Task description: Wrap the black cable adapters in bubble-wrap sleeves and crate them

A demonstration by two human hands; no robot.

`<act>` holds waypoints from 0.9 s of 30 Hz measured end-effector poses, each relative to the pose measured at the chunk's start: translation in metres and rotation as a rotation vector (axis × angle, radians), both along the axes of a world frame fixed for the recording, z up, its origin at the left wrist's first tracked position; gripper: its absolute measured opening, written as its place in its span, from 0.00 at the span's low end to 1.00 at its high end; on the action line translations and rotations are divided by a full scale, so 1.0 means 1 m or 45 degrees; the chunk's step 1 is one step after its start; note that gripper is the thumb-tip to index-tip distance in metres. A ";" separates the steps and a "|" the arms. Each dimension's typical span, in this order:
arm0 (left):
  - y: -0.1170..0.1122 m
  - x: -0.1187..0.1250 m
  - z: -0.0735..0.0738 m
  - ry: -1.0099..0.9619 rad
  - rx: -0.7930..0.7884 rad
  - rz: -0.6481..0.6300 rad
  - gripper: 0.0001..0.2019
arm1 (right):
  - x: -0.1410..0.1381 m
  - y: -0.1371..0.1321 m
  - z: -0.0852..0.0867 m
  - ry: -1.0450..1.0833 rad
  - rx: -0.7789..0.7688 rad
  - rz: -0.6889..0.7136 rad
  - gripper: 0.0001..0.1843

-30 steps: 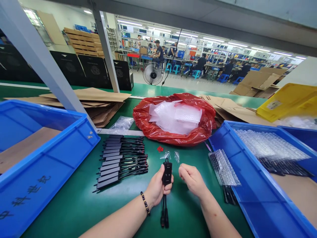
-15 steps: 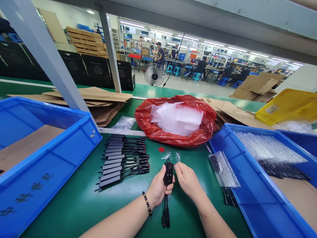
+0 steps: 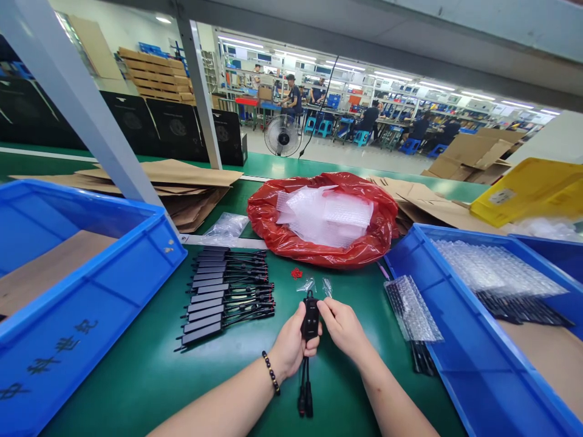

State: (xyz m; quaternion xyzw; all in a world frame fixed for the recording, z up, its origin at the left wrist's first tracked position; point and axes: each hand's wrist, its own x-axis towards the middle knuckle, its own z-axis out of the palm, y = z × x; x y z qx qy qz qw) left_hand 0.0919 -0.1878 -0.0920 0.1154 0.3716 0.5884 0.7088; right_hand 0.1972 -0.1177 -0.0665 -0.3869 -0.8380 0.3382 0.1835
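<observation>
My left hand [image 3: 291, 341] is closed around a small black electronic module with cables [image 3: 311, 318], held upright over the green bench [image 3: 150, 382]. Two short leads with plug ends hang below it, and a cable loop shows at its top. At the module's upper right edge, my right hand [image 3: 344, 328] is pinched; whatever its fingertips hold is hidden. Beyond the hands lie a little pile of small red pieces [image 3: 296, 274] and small clear plastic pieces [image 3: 306, 285]. Several similar black modules with cables [image 3: 207, 309] lie in a row to the left.
Blue bins stand at left [image 3: 91, 291] and right [image 3: 483, 358]. A red plastic bag [image 3: 273, 240] holds white wrap. Bubble-wrapped black parts [image 3: 414, 309] lean by the right bin. Flat cardboard [image 3: 182, 176] and a fan [image 3: 282, 136] are farther back; people sit beyond.
My right fingertips have moved slightly left, closer against the module's upper edge. The left hand keeps the same hold, and the view has shifted a little.
</observation>
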 end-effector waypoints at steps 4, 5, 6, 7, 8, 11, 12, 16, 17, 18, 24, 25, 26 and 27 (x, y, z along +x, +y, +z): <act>0.001 -0.002 0.001 -0.016 -0.029 0.021 0.26 | 0.006 0.006 0.007 0.094 0.011 0.126 0.24; 0.002 -0.002 0.001 -0.021 -0.042 0.045 0.26 | 0.006 0.012 0.008 0.052 0.066 0.100 0.25; 0.002 -0.003 0.001 -0.026 -0.052 0.078 0.26 | 0.005 0.019 0.008 -0.039 0.133 0.049 0.25; 0.003 -0.003 0.001 -0.033 -0.054 0.120 0.25 | 0.003 0.027 0.006 -0.173 0.206 -0.013 0.25; 0.003 -0.004 0.002 -0.036 -0.042 0.162 0.22 | 0.000 0.036 0.004 -0.336 0.278 -0.073 0.23; 0.001 -0.003 0.002 0.008 0.066 0.245 0.11 | -0.008 0.057 -0.006 -0.769 0.434 -0.217 0.17; 0.000 -0.003 0.003 0.042 0.102 0.248 0.14 | -0.009 0.061 -0.008 -0.837 0.458 -0.259 0.17; -0.002 -0.001 0.003 0.145 0.143 0.224 0.19 | -0.009 0.062 -0.004 -0.734 0.578 -0.413 0.15; -0.001 -0.001 0.003 0.145 0.137 0.213 0.18 | -0.009 0.062 0.003 -0.669 0.638 -0.432 0.14; -0.001 -0.001 0.003 0.139 0.130 0.200 0.15 | -0.010 0.063 0.011 -0.611 0.704 -0.440 0.12; 0.002 -0.003 0.004 0.143 0.128 0.167 0.14 | -0.038 0.114 0.065 -0.772 0.788 -0.483 0.13; 0.002 -0.003 0.004 0.152 0.137 0.168 0.14 | -0.043 0.126 0.070 -0.837 0.734 -0.479 0.15; 0.001 -0.003 0.004 0.155 0.148 0.166 0.15 | -0.047 0.137 0.073 -0.870 0.701 -0.483 0.15; 0.001 -0.003 0.004 0.153 0.158 0.160 0.15 | -0.049 0.147 0.075 -0.891 0.670 -0.482 0.16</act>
